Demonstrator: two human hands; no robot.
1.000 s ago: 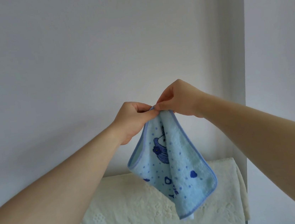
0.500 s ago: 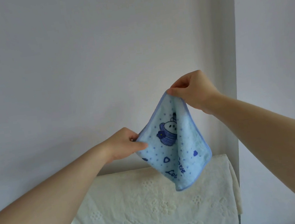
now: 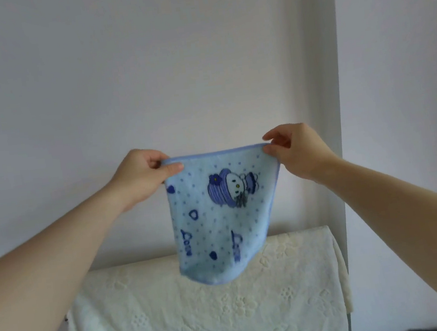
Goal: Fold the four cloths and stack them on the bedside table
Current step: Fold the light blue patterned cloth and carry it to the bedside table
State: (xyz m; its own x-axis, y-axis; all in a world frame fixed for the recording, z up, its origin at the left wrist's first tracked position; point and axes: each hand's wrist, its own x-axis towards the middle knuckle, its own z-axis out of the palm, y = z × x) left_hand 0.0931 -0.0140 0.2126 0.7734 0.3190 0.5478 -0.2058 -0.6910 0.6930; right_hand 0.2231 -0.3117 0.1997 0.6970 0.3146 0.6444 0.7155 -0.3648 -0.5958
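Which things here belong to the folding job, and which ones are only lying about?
For the job: blue cloth, left hand and right hand pinching its top corners.
Only there: cream embossed cover below, white wall.

A plain white wall (image 3: 144,64) fills the background. At the right a projecting wall corner (image 3: 339,95) runs vertically. Below, a cream cover (image 3: 203,318) embossed with flowers lies draped, its right edge hanging down.
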